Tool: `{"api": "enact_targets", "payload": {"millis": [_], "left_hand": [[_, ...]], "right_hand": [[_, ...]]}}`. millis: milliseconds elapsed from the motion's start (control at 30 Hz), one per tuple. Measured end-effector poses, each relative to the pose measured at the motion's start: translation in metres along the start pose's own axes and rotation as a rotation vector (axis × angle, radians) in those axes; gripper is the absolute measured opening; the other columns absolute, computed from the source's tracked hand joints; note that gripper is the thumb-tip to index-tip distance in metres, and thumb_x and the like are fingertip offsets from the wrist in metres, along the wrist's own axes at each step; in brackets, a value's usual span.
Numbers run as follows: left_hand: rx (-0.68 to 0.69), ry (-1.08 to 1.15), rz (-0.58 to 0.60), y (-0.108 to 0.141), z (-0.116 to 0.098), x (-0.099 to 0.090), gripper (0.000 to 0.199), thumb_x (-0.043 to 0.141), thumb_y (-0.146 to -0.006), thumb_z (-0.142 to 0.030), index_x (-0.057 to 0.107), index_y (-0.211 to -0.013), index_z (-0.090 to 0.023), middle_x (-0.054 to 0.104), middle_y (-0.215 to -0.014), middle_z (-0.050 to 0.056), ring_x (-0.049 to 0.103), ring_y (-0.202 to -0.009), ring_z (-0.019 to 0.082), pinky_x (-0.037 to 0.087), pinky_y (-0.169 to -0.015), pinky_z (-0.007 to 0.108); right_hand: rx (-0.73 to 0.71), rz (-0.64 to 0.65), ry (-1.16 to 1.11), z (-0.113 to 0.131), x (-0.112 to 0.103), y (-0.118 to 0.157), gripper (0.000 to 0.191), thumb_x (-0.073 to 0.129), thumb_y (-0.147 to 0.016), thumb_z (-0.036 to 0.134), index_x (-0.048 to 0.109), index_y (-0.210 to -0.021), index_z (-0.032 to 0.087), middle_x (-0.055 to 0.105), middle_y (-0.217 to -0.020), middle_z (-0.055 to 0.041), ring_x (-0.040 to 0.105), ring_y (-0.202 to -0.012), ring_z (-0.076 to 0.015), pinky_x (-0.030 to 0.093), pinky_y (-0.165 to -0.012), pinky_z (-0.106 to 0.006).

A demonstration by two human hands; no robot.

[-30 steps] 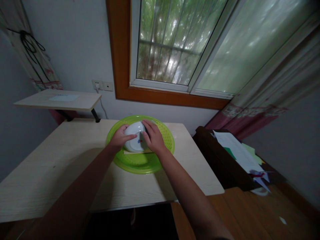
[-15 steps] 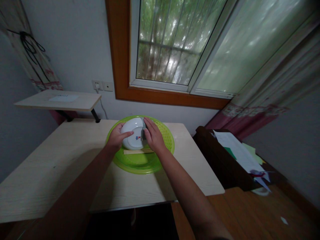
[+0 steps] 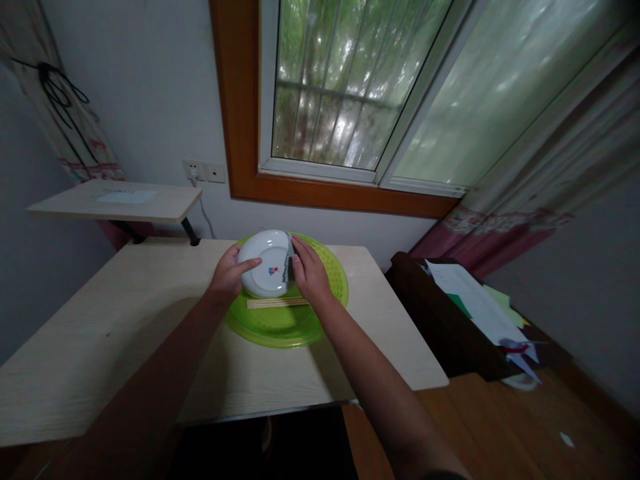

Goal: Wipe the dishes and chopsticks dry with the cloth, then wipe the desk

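Observation:
A white plate (image 3: 267,257) with a small red and blue print is tilted above a green plastic tray (image 3: 280,337). My left hand (image 3: 229,270) grips its left rim, the thumb lying over the face. My right hand (image 3: 311,272) is at the opposite side, its fingers closed on a thin greyish-green cloth (image 3: 289,265) with a jagged edge, pressed against the plate's right part. Much of the cloth is hidden by the fingers. Just below the plate, pale chopsticks (image 3: 277,303) lie across the tray.
The tray stands on a light wooden table (image 3: 150,333). At the back left, a raised shelf (image 3: 175,200) bears a paper sheet. A dark brown cabinet (image 3: 440,320) with papers (image 3: 475,300) is on the right, by the curtain. A window is behind the table.
The plate has shifted slightly left and up, and its face is turned more toward me. My left hand has moved with it; more of the cloth shows beside my right fingers.

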State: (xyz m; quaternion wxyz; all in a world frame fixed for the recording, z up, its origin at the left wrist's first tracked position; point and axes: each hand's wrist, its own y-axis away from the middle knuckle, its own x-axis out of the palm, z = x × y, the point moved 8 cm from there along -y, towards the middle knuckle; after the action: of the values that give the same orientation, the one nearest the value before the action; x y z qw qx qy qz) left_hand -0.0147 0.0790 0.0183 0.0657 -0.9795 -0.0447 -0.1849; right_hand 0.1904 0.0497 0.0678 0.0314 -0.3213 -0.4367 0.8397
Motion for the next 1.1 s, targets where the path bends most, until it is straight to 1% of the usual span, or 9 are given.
{"api": "enact_targets", "payload": {"millis": [100, 233, 400, 500, 600, 767, 867, 967, 1100], "left_hand": [[-0.013, -0.027, 0.042, 0.000, 0.004, 0.004, 0.063, 0.095, -0.049, -0.031, 0.062, -0.100, -0.017, 0.072, -0.093, 0.005, 0.068, -0.083, 0.025, 0.053, -0.080, 0.038], [-0.027, -0.048, 0.088, 0.001, 0.008, 0.007, 0.061, 0.095, -0.048, -0.028, 0.064, -0.099, -0.016, 0.071, -0.091, 0.004, 0.066, -0.080, 0.023, 0.052, -0.077, 0.035], [-0.051, -0.021, 0.121, 0.002, 0.009, 0.011, 0.060, 0.096, -0.048, -0.027, 0.063, -0.098, -0.017, 0.071, -0.092, 0.004, 0.066, -0.080, 0.022, 0.053, -0.077, 0.035], [-0.027, -0.001, 0.104, 0.002, 0.005, 0.012, 0.062, 0.096, -0.047, -0.028, 0.063, -0.098, -0.017, 0.072, -0.095, 0.005, 0.067, -0.084, 0.023, 0.053, -0.079, 0.035], [-0.016, 0.003, 0.068, 0.002, 0.004, 0.010, 0.064, 0.096, -0.046, -0.028, 0.064, -0.100, -0.016, 0.072, -0.095, 0.006, 0.068, -0.084, 0.024, 0.054, -0.080, 0.037], [-0.005, 0.016, -0.010, 0.002, 0.001, 0.001, 0.065, 0.096, -0.047, -0.030, 0.063, -0.101, -0.017, 0.073, -0.094, 0.006, 0.069, -0.085, 0.025, 0.055, -0.082, 0.039], [0.019, 0.032, -0.070, 0.001, -0.002, -0.006, 0.065, 0.097, -0.047, -0.031, 0.061, -0.100, -0.018, 0.072, -0.093, 0.004, 0.070, -0.087, 0.026, 0.055, -0.083, 0.040], [0.042, 0.050, -0.127, -0.001, -0.003, -0.013, 0.063, 0.096, -0.048, -0.033, 0.060, -0.098, -0.018, 0.071, -0.091, 0.003, 0.069, -0.085, 0.025, 0.055, -0.081, 0.039], [0.025, 0.046, -0.107, -0.004, -0.001, -0.013, 0.063, 0.095, -0.050, -0.034, 0.060, -0.099, -0.018, 0.071, -0.091, 0.005, 0.070, -0.086, 0.027, 0.055, -0.080, 0.040]], "right_hand": [[-0.076, 0.041, 0.012, 0.010, 0.001, -0.001, 0.051, 0.037, -0.111, 0.031, 0.049, -0.159, 0.020, 0.051, -0.160, -0.0129, 0.045, -0.151, -0.0242, 0.036, -0.129, -0.050], [-0.175, 0.129, 0.047, 0.022, 0.009, 0.000, 0.054, 0.040, -0.110, 0.029, 0.043, -0.163, 0.020, 0.045, -0.164, -0.0124, 0.036, -0.157, -0.0248, 0.031, -0.131, -0.053], [-0.272, 0.238, 0.092, 0.037, 0.018, 0.003, 0.053, 0.043, -0.109, 0.031, 0.045, -0.161, 0.022, 0.044, -0.166, -0.0110, 0.032, -0.159, -0.0260, 0.027, -0.131, -0.058], [-0.288, 0.260, 0.106, 0.041, 0.020, 0.003, 0.052, 0.043, -0.109, 0.030, 0.046, -0.160, 0.023, 0.044, -0.166, -0.0101, 0.031, -0.159, -0.0256, 0.028, -0.131, -0.058], [-0.247, 0.215, 0.103, 0.036, 0.017, 0.000, 0.052, 0.040, -0.110, 0.029, 0.045, -0.161, 0.021, 0.043, -0.166, -0.0106, 0.032, -0.159, -0.0253, 0.029, -0.131, -0.056], [-0.089, 0.105, 0.063, 0.010, 0.010, -0.002, 0.053, 0.039, -0.111, 0.031, 0.044, -0.163, 0.020, 0.044, -0.166, -0.0107, 0.039, -0.156, -0.0242, 0.035, -0.131, -0.050], [-0.019, 0.074, 0.056, -0.003, 0.011, 0.001, 0.051, 0.038, -0.112, 0.033, 0.048, -0.161, 0.021, 0.048, -0.163, -0.0103, 0.044, -0.153, -0.0236, 0.038, -0.129, -0.048], [0.016, 0.064, 0.062, -0.009, 0.013, 0.003, 0.050, 0.038, -0.112, 0.034, 0.053, -0.157, 0.019, 0.050, -0.161, -0.0112, 0.048, -0.150, -0.0236, 0.040, -0.128, -0.046], [0.029, 0.064, 0.050, -0.011, 0.014, 0.004, 0.049, 0.039, -0.112, 0.033, 0.054, -0.157, 0.019, 0.051, -0.161, -0.0115, 0.048, -0.150, -0.0235, 0.040, -0.128, -0.046]]}}
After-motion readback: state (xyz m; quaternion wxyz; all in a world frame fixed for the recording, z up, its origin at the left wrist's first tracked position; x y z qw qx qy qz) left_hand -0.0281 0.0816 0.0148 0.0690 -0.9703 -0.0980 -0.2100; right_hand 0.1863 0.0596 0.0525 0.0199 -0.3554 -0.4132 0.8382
